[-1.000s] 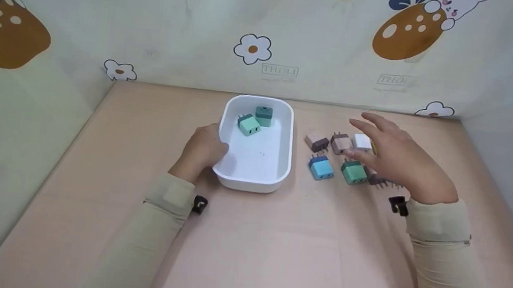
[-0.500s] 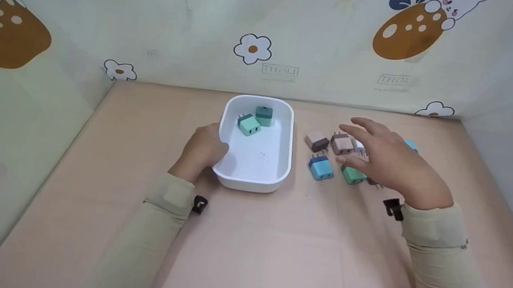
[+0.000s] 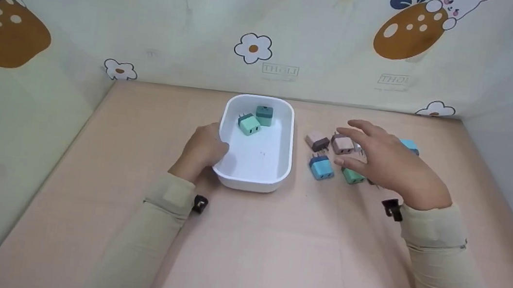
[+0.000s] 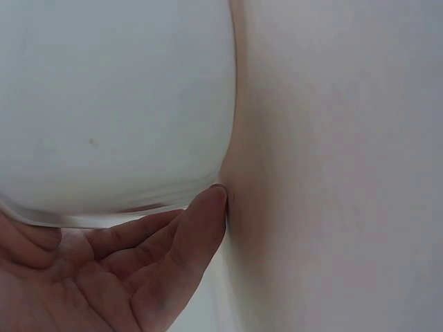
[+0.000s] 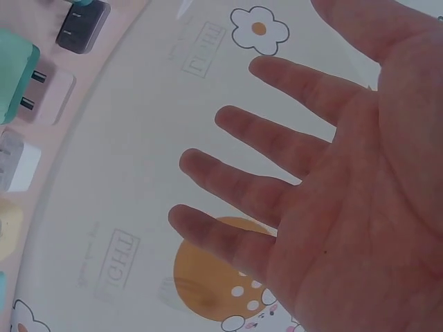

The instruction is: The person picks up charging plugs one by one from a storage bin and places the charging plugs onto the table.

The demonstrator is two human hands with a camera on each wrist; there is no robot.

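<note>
My left hand [image 3: 204, 150] grips the left side of a white plastic tub [image 3: 250, 185], thumb over the rim; in the left wrist view its fingers [image 4: 197, 225] lie along the tub's outer wall. Two green plug chargers, a mint one [image 3: 250, 125] and a darker one [image 3: 264, 115], lie inside the tub. My right hand [image 3: 390, 168] hovers over a group of chargers with fingers spread and holds nothing. Beside its fingertips are two pinkish chargers [image 3: 317, 141] and a blue charger [image 3: 321, 167]. A green charger [image 3: 353, 176] is partly hidden beneath it.
Another blue charger [image 3: 409, 145] sits beyond the right hand. White [image 5: 22, 162] and pale yellow [image 5: 8, 232] chargers show in the right wrist view. A patterned backdrop [image 3: 201, 34] borders the pink-covered table [image 3: 261, 262] at the back and sides.
My right hand has moved slightly left and nearer to me, staying spread over the chargers and uncovering the far blue one. The left hand and tub stay in place.
</note>
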